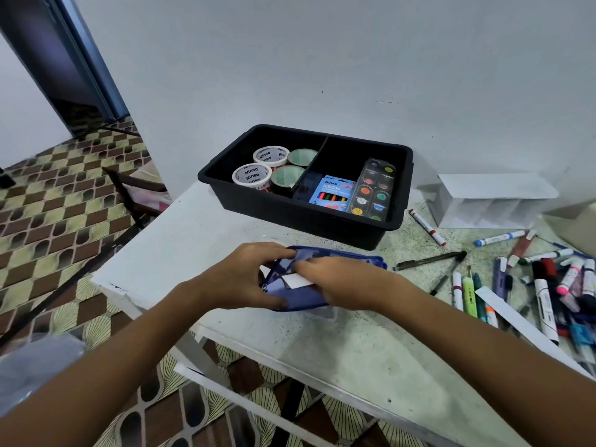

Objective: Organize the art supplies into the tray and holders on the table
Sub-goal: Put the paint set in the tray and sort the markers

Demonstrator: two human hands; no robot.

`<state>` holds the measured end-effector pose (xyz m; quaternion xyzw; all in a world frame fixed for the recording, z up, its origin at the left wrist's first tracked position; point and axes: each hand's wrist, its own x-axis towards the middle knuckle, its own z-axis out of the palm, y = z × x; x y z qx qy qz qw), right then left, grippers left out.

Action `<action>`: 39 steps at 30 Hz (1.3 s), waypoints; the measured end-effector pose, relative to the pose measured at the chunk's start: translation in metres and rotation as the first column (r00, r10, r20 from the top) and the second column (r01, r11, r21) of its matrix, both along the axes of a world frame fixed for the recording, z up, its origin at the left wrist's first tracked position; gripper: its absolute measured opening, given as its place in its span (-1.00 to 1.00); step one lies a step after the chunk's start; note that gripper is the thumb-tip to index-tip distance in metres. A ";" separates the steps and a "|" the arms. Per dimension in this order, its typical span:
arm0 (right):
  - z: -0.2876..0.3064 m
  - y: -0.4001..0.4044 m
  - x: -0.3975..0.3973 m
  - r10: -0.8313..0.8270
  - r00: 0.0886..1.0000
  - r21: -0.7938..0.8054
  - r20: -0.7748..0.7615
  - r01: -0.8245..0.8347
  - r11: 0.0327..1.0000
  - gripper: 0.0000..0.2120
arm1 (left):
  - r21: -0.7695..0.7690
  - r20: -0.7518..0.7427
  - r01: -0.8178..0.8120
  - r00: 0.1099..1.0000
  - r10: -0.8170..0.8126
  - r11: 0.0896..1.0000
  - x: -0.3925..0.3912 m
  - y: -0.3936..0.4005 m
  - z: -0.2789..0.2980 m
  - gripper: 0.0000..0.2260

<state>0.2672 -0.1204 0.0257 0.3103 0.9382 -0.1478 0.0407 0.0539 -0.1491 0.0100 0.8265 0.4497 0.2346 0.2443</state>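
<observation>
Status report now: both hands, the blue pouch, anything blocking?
Left hand and right hand both grip blue pouch, in front of black tray. Markers loose at right. Nothing blocking.

You can read "Ninso" repeated on the two white tape rolls point(262, 169) | "Ninso" and "NEON" on the blue crayon box point(332, 192) (its smaller print is too blurred) | marker labels on your right are unreadable

Both hands point(245, 279) point(335, 282) grip blue pouch point(300, 300) (white card inside), near black tray point(290, 208).
</observation>
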 end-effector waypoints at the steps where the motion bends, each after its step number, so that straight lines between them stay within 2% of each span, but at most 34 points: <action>1: -0.002 0.003 -0.001 -0.020 0.999 -0.008 0.029 0.020 1.000 -0.66 | -0.011 -0.008 -0.006 1.000 0.006 1.000 0.001 0.001 0.000 -0.32; 5: 0.002 0.003 -0.002 -0.098 0.995 -0.138 0.034 0.102 0.985 -0.57 | -0.077 -0.045 -0.012 0.999 0.009 0.997 0.005 0.005 -0.003 -0.36; 7: 0.014 0.002 0.006 -0.133 0.986 -0.153 -0.102 0.117 0.981 -0.62 | -0.123 -0.026 -0.015 1.000 0.012 0.992 0.004 0.008 -0.002 -0.37; 9: 0.022 0.000 0.022 -0.129 0.959 -0.035 -0.253 0.124 0.992 -0.68 | -0.158 -0.016 -0.020 1.000 0.018 0.987 0.003 0.010 0.001 -0.33; 10: 0.022 0.000 0.031 -0.106 0.958 0.065 -0.267 0.128 0.990 -0.62 | -0.172 -0.016 -0.021 1.000 0.019 0.985 0.003 0.010 0.002 -0.31; 11: 0.020 0.000 0.041 -0.094 0.972 0.145 -0.213 0.126 0.981 -0.43 | -0.184 -0.008 -0.016 1.000 0.015 0.983 0.003 0.009 0.003 -0.30; 13: 0.012 -0.002 0.057 -0.166 0.985 0.149 0.039 0.159 0.976 0.00 | -0.194 0.005 -0.002 1.000 0.003 0.981 0.003 0.007 0.004 -0.32; 14: 0.006 -0.003 0.063 -0.210 0.971 0.145 0.118 0.192 0.971 0.07 | -0.174 0.005 0.008 1.000 -0.007 0.985 0.004 0.006 0.003 -0.35; 15: -0.001 -0.003 0.067 -0.251 0.960 0.156 0.120 0.232 0.960 0.02 | -0.133 0.004 0.013 1.000 -0.013 0.991 0.005 0.006 0.000 -0.39; 16: -0.009 -0.001 0.071 -0.284 0.958 0.177 0.048 0.271 0.946 -0.15 | -0.077 -0.002 0.006 1.000 -0.006 0.997 0.006 0.005 -0.002 -0.42; 18: -0.021 0.003 0.075 -0.272 0.944 0.274 -0.186 0.316 0.908 -0.65 | 0.041 -0.032 -0.059 0.998 0.061 0.997 0.008 0.004 -0.007 -0.40; 19: -0.023 0.004 0.075 -0.259 0.925 0.315 -0.278 0.343 0.885 -0.80 | 0.137 -0.050 -0.086 0.994 0.093 0.987 0.008 0.004 -0.009 -0.40; 20: -0.025 0.006 0.075 -0.236 0.903 0.360 -0.358 0.367 0.858 -0.86 | 0.250 -0.071 -0.086 0.992 0.106 0.964 0.009 0.004 -0.011 -0.46; 22: -0.029 0.010 0.075 -0.186 0.871 0.444 -0.455 0.403 0.800 -0.90 | 0.447 -0.124 -0.038 0.987 0.104 0.894 0.010 0.002 -0.012 -0.71; 23: -0.031 0.011 0.073 -0.157 0.863 0.478 -0.480 0.408 0.778 -0.90 | 0.506 -0.150 -0.013 0.983 0.102 0.862 0.009 0.001 -0.013 -0.75; 24: -0.035 0.012 0.071 -0.139 0.862 0.501 -0.487 0.407 0.764 -0.87 | 0.529 -0.180 0.015 0.979 0.095 0.848 0.008 0.001 -0.016 -0.71; 26: -0.047 0.013 0.070 -0.135 0.890 0.492 -0.435 0.360 0.792 -0.80 | 0.519 -0.252 0.066 0.964 0.079 0.852 0.003 0.000 -0.027 -0.67; 28: -0.058 0.011 0.072 -0.138 0.943 0.431 -0.302 0.264 0.863 -0.78 | 0.455 -0.332 0.120 0.942 0.043 0.883 -0.005 -0.004 -0.040 -0.67; 32: -0.066 0.003 0.083 -0.107 0.980 0.343 -0.169 0.160 0.925 -0.69 | 0.320 -0.420 0.176 0.907 -0.027 0.931 -0.013 -0.008 -0.045 -0.53; 35: -0.066 -0.004 0.086 -0.138 0.969 0.252 -0.203 0.188 0.949 -0.63 | 0.334 -0.437 0.163 0.900 -0.001 0.929 -0.004 -0.004 -0.039 -0.53; 39: -0.063 -0.014 0.101 -0.194 0.895 0.255 -0.402 0.313 0.915 -0.75 | 0.390 -0.355 0.145 0.935 0.003 0.909 0.032 0.006 -0.029 -0.62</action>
